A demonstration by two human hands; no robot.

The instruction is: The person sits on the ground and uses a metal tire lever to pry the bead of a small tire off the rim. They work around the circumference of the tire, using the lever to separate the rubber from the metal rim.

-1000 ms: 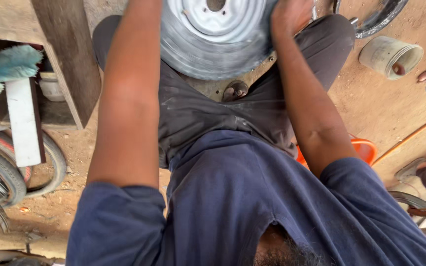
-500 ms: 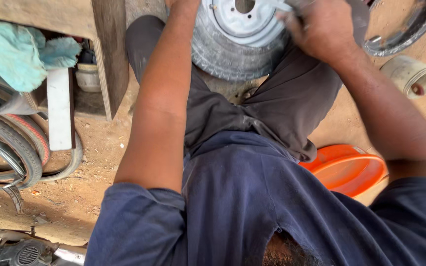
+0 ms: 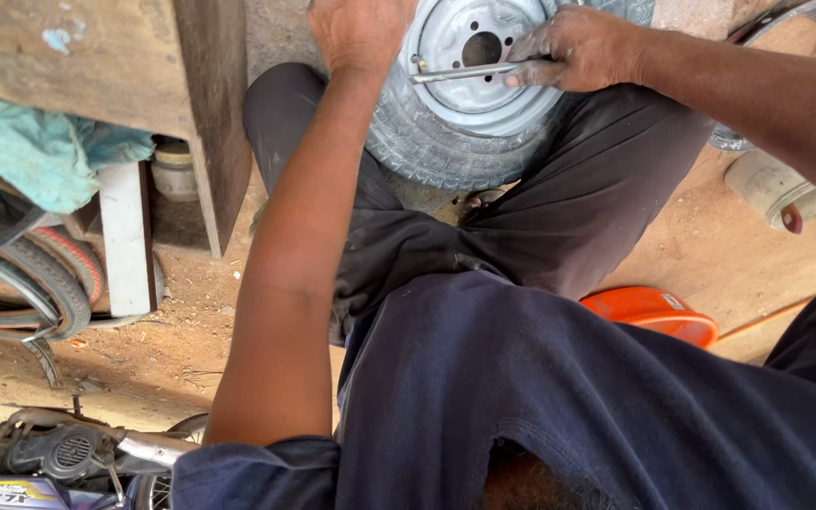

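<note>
A small wheel with a grey tyre and a silver rim rests between my knees on the dirt floor. My right hand grips a thin metal tool that lies across the rim's face. At the top edge of the wheel my left hand presses on the tyre and rim, its fingers mostly out of view. I sit with dark trousers and a dark blue shirt filling the lower view.
A wooden bench with a teal cloth stands at left, old tyres beneath it. An orange bowl sits by my right thigh, a pale tin at right. Motorcycle parts lie bottom left.
The view has tilted up, so the wheel's face shows more. My right hand has moved from the tyre's edge onto the rim and now holds the metal tool across it.
</note>
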